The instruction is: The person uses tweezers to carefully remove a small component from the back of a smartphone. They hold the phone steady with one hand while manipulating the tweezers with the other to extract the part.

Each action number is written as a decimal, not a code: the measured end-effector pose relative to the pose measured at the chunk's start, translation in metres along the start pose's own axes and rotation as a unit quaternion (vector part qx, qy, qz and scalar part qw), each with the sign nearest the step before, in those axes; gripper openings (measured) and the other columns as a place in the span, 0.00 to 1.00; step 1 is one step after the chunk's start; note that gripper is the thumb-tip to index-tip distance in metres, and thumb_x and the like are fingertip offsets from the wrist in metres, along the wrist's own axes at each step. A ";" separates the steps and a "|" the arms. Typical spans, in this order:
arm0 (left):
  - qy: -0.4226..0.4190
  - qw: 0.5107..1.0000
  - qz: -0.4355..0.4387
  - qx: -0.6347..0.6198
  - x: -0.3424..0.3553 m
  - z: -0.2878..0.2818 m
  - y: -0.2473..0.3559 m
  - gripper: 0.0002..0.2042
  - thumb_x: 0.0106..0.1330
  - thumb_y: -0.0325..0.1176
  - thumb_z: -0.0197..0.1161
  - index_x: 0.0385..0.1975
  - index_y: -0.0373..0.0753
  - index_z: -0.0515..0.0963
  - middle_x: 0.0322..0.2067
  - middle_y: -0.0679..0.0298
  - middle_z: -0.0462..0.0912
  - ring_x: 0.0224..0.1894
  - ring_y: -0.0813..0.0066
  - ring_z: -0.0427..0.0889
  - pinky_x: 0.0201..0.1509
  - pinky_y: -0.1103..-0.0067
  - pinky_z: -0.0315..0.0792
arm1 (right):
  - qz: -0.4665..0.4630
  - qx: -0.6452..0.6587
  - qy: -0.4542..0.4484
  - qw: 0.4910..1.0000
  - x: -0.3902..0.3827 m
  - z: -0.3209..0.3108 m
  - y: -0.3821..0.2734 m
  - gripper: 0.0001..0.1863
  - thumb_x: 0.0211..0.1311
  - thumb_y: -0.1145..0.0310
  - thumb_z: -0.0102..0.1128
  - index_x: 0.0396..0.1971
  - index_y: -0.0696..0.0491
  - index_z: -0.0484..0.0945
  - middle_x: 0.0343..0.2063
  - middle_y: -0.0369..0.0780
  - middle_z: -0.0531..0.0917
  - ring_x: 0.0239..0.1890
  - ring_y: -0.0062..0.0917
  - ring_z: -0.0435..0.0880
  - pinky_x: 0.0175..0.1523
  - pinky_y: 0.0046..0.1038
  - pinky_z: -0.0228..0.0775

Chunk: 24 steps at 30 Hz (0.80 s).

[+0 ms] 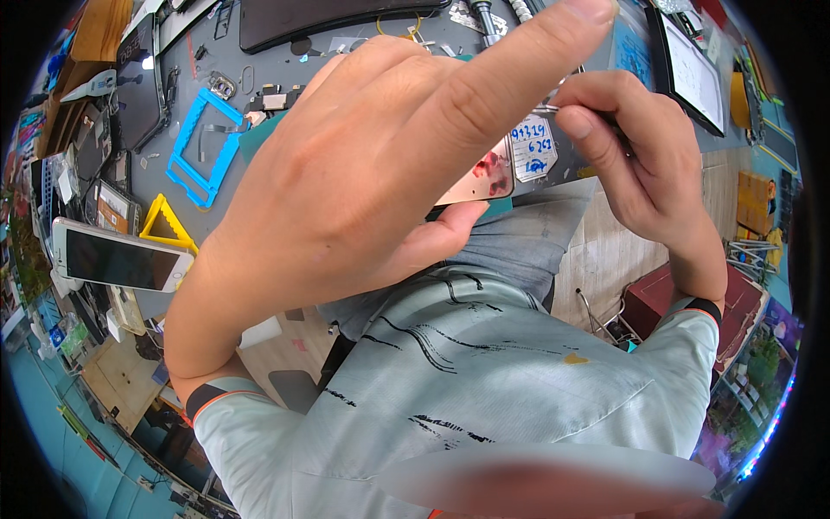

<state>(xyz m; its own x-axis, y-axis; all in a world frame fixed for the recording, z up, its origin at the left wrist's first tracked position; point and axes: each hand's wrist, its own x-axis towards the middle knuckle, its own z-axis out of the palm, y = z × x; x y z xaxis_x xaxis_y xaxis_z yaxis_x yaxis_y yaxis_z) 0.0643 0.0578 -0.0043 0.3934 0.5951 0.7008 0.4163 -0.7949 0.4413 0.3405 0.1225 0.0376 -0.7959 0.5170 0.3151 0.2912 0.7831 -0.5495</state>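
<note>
My left hand [346,173] spreads large across the middle of the view, its index finger stretched to the upper right and its thumb apart below. Its other fingers are mostly hidden. Partly covered by this hand is a flat, phone-like piece [491,179] with a pinkish, red-blotched face, above a green mat. I cannot tell whether the thumb touches it. To the right, my right hand [644,160] pinches a thin silvery metal tool [545,109] between thumb and index finger. A white label [533,149] with blue handwriting lies between the piece and this hand.
On the grey bench at left are a blue plastic frame [183,141], a yellow triangular stand [175,232] and a white smartphone [117,257]. Small phone parts are scattered behind them. A dark flat device [328,22] lies at the back, a black-framed white panel [696,78] at right.
</note>
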 end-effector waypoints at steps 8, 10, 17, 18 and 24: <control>0.003 1.000 0.002 0.003 0.003 0.000 0.000 0.55 0.46 0.19 0.76 0.85 0.42 0.69 0.36 0.62 0.82 0.39 0.56 0.78 0.47 0.62 0.75 | -0.096 -0.042 -0.035 0.994 -0.004 0.006 0.011 0.11 0.73 0.75 0.74 0.50 0.61 0.83 0.32 0.44 0.85 0.27 0.36 0.82 0.30 0.36 0.68; 0.003 1.000 0.004 0.002 0.003 -0.001 0.001 0.55 0.46 0.19 0.76 0.85 0.42 0.69 0.36 0.62 0.82 0.39 0.56 0.78 0.47 0.62 0.75 | -0.091 -0.058 -0.034 0.994 -0.004 0.007 0.010 0.12 0.72 0.76 0.74 0.50 0.60 0.84 0.33 0.44 0.85 0.27 0.36 0.82 0.29 0.36 0.69; 0.004 1.000 0.006 0.003 0.004 0.001 0.002 0.55 0.46 0.18 0.76 0.85 0.42 0.69 0.35 0.62 0.82 0.38 0.56 0.78 0.47 0.63 0.74 | -0.051 -0.123 -0.068 0.989 0.002 0.000 0.003 0.14 0.71 0.74 0.76 0.53 0.58 0.87 0.40 0.45 0.90 0.32 0.39 0.89 0.33 0.36 0.76; 0.004 1.000 0.007 0.002 0.005 0.002 0.000 0.55 0.46 0.18 0.76 0.85 0.42 0.69 0.35 0.62 0.82 0.38 0.56 0.78 0.47 0.63 0.74 | -0.044 -0.128 -0.076 0.988 0.003 -0.001 0.002 0.15 0.71 0.74 0.76 0.54 0.58 0.88 0.42 0.45 0.91 0.32 0.39 0.89 0.34 0.36 0.77; 0.007 1.000 0.009 0.001 0.004 0.000 -0.001 0.55 0.47 0.18 0.76 0.85 0.42 0.69 0.35 0.62 0.82 0.38 0.56 0.78 0.46 0.63 0.74 | -0.092 -0.142 -0.028 0.985 0.000 0.004 0.011 0.18 0.68 0.72 0.79 0.55 0.59 0.86 0.44 0.46 0.92 0.33 0.41 0.90 0.35 0.34 0.80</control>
<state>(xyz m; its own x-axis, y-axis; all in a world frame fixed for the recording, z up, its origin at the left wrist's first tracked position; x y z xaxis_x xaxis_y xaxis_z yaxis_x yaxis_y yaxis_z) 0.0655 0.0608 -0.0017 0.3895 0.5783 0.7168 0.4109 -0.8056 0.4267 0.3416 0.1298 0.0287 -0.8749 0.3442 0.3406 0.2704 0.9308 -0.2460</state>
